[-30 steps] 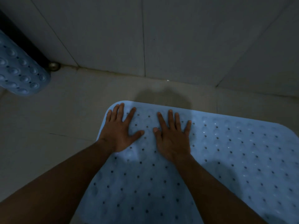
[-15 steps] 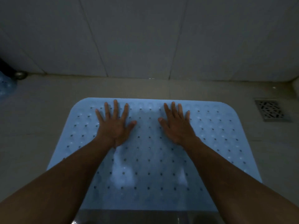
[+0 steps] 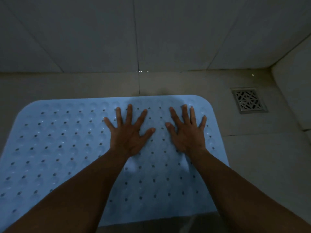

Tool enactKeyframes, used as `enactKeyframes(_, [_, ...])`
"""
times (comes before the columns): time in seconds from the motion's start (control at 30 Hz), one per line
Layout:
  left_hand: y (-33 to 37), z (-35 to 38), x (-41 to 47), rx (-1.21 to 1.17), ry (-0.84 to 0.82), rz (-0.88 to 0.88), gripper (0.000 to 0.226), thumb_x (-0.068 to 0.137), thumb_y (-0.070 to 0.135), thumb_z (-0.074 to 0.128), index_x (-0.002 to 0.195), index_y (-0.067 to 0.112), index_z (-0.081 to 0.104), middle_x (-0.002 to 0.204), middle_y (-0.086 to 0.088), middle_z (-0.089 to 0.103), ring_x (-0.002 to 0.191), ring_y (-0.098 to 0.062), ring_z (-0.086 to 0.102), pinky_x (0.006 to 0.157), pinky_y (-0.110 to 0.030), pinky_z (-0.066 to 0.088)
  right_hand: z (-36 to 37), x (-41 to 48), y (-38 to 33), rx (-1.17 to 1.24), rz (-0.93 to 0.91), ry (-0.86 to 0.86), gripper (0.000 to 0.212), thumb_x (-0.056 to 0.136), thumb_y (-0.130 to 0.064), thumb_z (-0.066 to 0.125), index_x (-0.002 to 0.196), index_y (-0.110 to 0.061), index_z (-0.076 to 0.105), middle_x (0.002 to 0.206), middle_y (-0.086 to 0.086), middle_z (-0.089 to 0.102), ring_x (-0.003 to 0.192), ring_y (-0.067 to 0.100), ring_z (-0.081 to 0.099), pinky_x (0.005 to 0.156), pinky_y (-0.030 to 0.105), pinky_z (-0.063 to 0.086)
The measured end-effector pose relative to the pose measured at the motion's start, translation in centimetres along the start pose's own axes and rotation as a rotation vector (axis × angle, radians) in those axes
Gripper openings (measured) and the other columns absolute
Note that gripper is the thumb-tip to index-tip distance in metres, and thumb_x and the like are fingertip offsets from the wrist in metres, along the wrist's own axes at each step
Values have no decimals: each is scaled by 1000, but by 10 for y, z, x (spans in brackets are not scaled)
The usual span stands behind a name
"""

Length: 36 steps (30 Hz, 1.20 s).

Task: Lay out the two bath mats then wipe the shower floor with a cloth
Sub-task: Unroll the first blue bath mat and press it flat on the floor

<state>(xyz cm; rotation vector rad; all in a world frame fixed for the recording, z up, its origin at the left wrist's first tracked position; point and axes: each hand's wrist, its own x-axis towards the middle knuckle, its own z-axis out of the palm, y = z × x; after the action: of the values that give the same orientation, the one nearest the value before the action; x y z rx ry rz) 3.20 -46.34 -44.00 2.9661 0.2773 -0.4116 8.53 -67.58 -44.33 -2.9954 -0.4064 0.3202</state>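
Note:
A light blue bath mat (image 3: pixel 64 145) dotted with small holes and round bumps lies flat on the beige shower floor (image 3: pixel 262 165). My left hand (image 3: pixel 128 135) presses palm down on the mat right of its middle, fingers spread. My right hand (image 3: pixel 186 132) lies flat beside it, close to the mat's far right corner, fingers apart too. Neither hand holds anything. The second mat and the cloth are out of view.
A square metal drain grate (image 3: pixel 249 100) sits in the floor right of the mat. The grey tiled wall (image 3: pixel 151 34) rises just beyond the mat's far edge, and a raised ledge (image 3: pixel 294 91) borders the floor at right.
Both flat hands have slid rightward across the mat, from its left part to its right end. The view turned right: the rolled second mat left the frame and the drain appeared.

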Motion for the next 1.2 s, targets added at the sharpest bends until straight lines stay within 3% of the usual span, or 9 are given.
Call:
enactKeyframes(0.2, [3,-4,1,29,-35,7,71,84,83,-1,144,57,-29,162,-1,-32,148,-42,-24,109,-77,-5,-3,3,0,-7,7,-70,62,96,-68,0,151,-48,-21,165,-2,-22,150,25,-23,115,66,-9])
enactKeyframes(0.5, [3,-2,3,6,-30,8,69,86,83,1,142,57,-31,159,-1,-38,146,-42,-29,109,-77,-8,-4,3,1,2,11,-79,62,97,-68,1,151,-47,-22,164,0,-25,149,25,-26,115,65,-12])
enactKeyframes(0.8, [1,0,2,30,-16,20,66,89,79,2,144,58,-27,163,-2,-29,148,-43,-24,109,-77,-6,-1,-1,0,10,8,-26,62,98,-68,5,153,-48,-14,166,1,-18,152,24,-20,116,66,-10])
enactKeyframes(0.97, [-3,-12,3,-150,-80,-1,70,91,78,12,150,54,-18,166,4,-20,152,-34,-19,112,-73,-9,-12,4,-1,80,57,-157,70,95,-71,10,154,-45,-16,164,6,-23,150,24,-24,115,63,-14])
enactKeyframes(1.07, [-25,-18,-22,-286,-11,52,71,96,71,20,153,48,-15,167,1,-18,153,-30,-13,117,-65,-7,-24,-2,-10,166,112,-178,75,95,-72,13,154,-39,-19,163,9,-26,150,27,-23,117,62,-14])
enactKeyframes(1.2, [-82,3,-90,-182,131,20,75,90,71,8,157,41,-8,168,-5,-8,154,-31,-8,117,-68,0,-12,-40,-77,149,37,-56,73,98,-66,19,157,-35,-11,166,10,-16,152,29,-15,117,64,-8])
